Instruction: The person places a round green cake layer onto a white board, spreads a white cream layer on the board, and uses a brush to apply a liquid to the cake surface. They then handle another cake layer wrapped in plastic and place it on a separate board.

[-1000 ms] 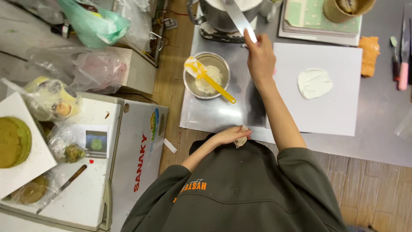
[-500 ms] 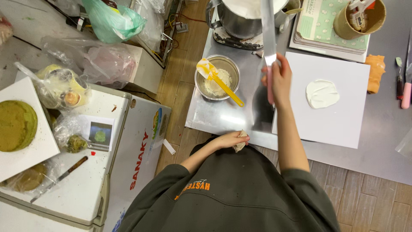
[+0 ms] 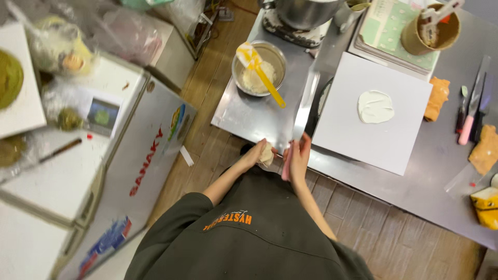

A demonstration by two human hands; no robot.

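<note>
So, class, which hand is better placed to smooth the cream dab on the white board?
Probably the right hand: it grips the palette knife and sits beside the white board with the cream dab. The left hand is farther off, clutching a cloth wad.

My view: mixer bowl cut off at top edge, cloth mostly hidden in left hand, yellow packet cropped at right.

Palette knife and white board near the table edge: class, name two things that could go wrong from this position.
The right hand holds the long palette knife by its pink handle, close to the left hand gripping a cloth; the blade might nick fingers. The white board with a cream dab sits near the table's edge; a knock could tip it.
</note>
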